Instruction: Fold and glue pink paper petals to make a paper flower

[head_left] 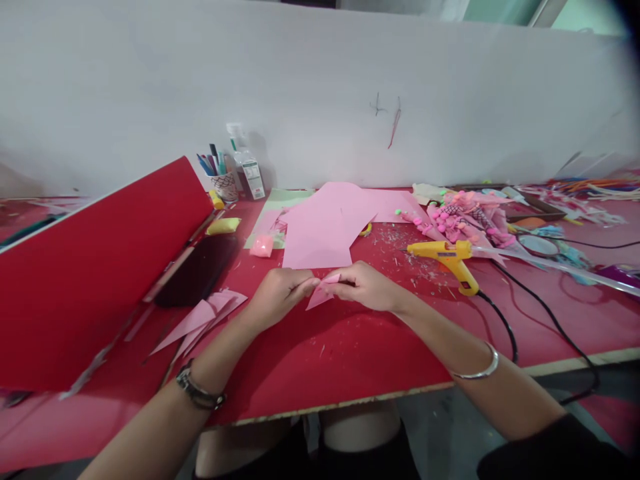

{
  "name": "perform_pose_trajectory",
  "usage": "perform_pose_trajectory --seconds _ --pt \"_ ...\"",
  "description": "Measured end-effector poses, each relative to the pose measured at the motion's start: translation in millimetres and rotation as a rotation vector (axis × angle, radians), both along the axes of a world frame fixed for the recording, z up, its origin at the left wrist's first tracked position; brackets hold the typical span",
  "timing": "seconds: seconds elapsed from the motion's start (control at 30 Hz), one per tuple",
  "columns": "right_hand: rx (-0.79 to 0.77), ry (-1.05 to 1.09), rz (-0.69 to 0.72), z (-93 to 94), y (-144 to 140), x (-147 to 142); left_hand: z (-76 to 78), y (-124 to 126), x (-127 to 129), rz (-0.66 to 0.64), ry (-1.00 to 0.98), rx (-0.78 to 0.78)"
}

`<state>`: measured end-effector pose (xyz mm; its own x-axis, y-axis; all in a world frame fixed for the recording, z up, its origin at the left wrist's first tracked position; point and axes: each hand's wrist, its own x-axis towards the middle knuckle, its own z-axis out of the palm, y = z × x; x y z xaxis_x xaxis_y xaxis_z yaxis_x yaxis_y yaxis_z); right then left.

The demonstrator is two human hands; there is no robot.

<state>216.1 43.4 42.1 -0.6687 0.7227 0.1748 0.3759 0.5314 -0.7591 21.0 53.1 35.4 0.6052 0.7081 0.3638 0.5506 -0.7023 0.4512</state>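
Between my two hands, just above the red tabletop, is a small piece of pink paper (pixel 320 297) with a pointed lower corner. My left hand (pixel 281 293) pinches its left side between thumb and fingers. From the other side my right hand (pixel 367 287) grips it, fingers curled and thumb pressed inward. Behind the hands lie larger pink paper sheets (pixel 320 230). Several rolled pink paper cones (pixel 205 319) rest left of my left forearm. A yellow glue gun (pixel 447 257) lies on its side to the right of my right hand, with a clear glue stick in its back.
A red board (pixel 100 280) leans at the left beside a dark flat object (pixel 200 270). A pen cup (pixel 225 185) and a bottle stand by the wall. Decorated pink cones (pixel 460 217) pile up at back right. The glue gun's black cord (pixel 550 320) runs over the table edge.
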Motion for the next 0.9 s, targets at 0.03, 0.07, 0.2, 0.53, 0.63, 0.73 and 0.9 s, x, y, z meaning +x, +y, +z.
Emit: perform_pose_trajectory --seconds 0.03,0.07,0.2,0.53,0.63,0.73,0.9 --pt "0.072 -0.038 -0.018 -1.3 0.3 -1.0 0.3 -0.7 1.0 0.02 -0.027 -0.038" --pt "0.15 -0.09 -0.038 -2.7 0.7 -1.8 0.4 -1.5 2.2 0.039 -0.052 -0.084" --pt "0.514 -0.384 -0.122 -6.9 1.7 -4.1 -0.9 -3.8 7.2 0.122 -0.129 -0.355" --pt "0.208 -0.163 -0.08 -1.4 -1.1 -2.4 -0.7 -2.6 4.5 0.078 -0.036 -0.103" --pt "-0.075 -0.019 0.026 -0.8 0.4 0.8 0.2 -0.1 0.1 -0.003 0.055 0.061" --pt "-0.083 0.001 0.016 -2.8 1.2 0.7 -0.8 1.8 -1.9 -0.015 0.104 0.087" --pt "0.253 -0.166 -0.073 -7.7 2.2 -2.1 -1.2 -1.9 1.3 0.076 0.041 -0.032"
